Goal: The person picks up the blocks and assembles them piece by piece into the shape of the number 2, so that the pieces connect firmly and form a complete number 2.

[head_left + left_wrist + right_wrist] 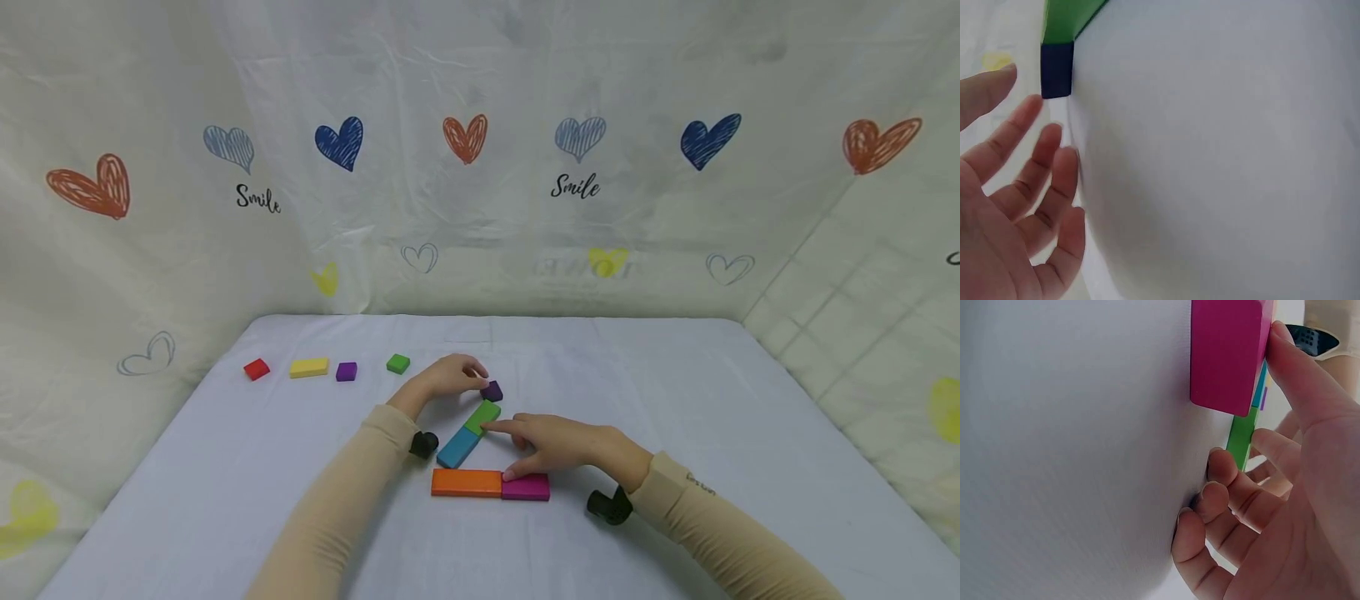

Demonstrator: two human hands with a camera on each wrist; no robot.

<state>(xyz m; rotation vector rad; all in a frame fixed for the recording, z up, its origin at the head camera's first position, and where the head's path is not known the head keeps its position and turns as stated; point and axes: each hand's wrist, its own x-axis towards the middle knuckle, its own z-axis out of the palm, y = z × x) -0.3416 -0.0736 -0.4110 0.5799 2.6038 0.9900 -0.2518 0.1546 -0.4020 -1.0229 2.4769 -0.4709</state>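
Head view, centre: spread left hand (452, 377) and right hand (562, 442) seemingly align purple block (492, 392) with green block (486, 413), next requiring gentle push.

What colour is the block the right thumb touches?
Magenta; the block shows best in the right wrist view.

I see soft, even light, faint shadows on the white tablecloth (637, 367) beneath the left hand (452, 375) and right hand (564, 440), dull glare on the heart-printed curtain (420, 67) beyond them, its outermost hearts (862, 150) distorted.
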